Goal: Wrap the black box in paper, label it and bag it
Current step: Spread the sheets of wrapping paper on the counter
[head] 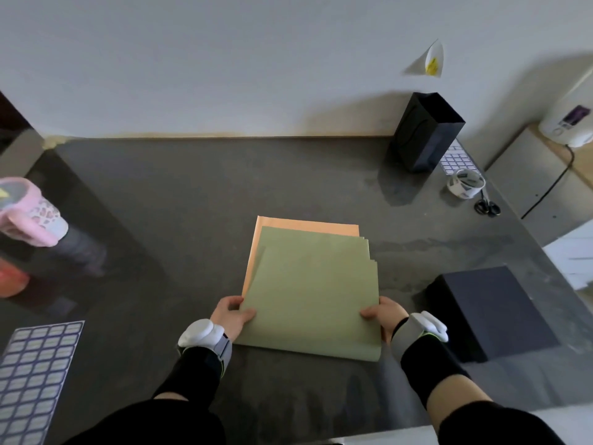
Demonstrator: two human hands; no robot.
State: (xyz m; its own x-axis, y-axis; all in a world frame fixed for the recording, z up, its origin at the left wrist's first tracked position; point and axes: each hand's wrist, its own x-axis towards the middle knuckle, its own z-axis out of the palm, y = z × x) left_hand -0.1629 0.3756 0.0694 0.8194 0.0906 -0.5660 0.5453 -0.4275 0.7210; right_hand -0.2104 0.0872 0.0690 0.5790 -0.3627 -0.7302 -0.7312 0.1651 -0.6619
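A stack of paper sheets [308, 290], green on top with an orange sheet showing at its far and left edges, lies in the middle of the dark table [192, 220]. My left hand [231, 316] pinches the stack's near left edge, thumb on top. At the near right edge, my right hand [383, 314] pinches it the same way. The black box [491, 311] sits flat on the table to the right of my right hand. A black paper bag [425, 133] stands upright at the back right. One sheet of labels [30, 377] lies at the near left corner.
Behind the bag lies another label sheet [457, 159], with a tape roll [465, 184] and scissors [487, 207] beside it. A pink-wrapped object [30, 213] stands at the left edge. A white appliance [568, 120] sits on a side counter at the far right.
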